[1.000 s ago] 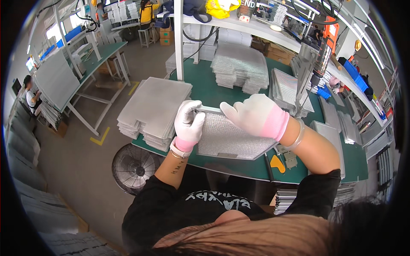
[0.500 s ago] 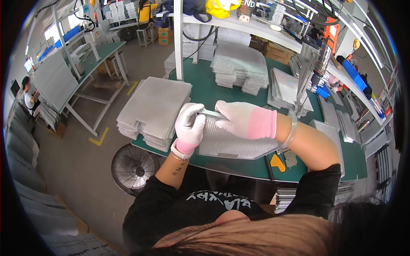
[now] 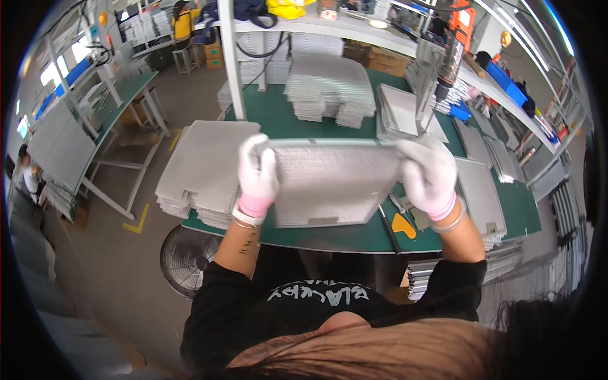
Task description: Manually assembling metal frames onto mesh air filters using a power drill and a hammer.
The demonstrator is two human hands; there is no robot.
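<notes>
A silver mesh panel (image 3: 332,183) with a narrow metal strip along its far edge is held between my two gloved hands. My left hand (image 3: 258,170), in a white glove with a pink cuff, is closed on its far left corner. My right hand (image 3: 429,172), gloved alike and a little blurred, grips the far right corner; some of its fingers are hidden. A small tab shows at the panel's near edge. To the right on the green table (image 3: 272,239) lie a yellow scraper-like tool (image 3: 403,226) and a black-handled tool (image 3: 390,231).
Stacks of silver panels stand at the left (image 3: 209,155), at the back (image 3: 329,88) and at the right (image 3: 479,190). An orange power screwdriver (image 3: 457,38) hangs at the upper right. A floor fan (image 3: 183,259) stands below the table's left end. A white post (image 3: 231,63) rises at the back.
My right hand has moved right along the far edge to the panel's far right corner. More of the panel's face shows, and the view has shifted.
</notes>
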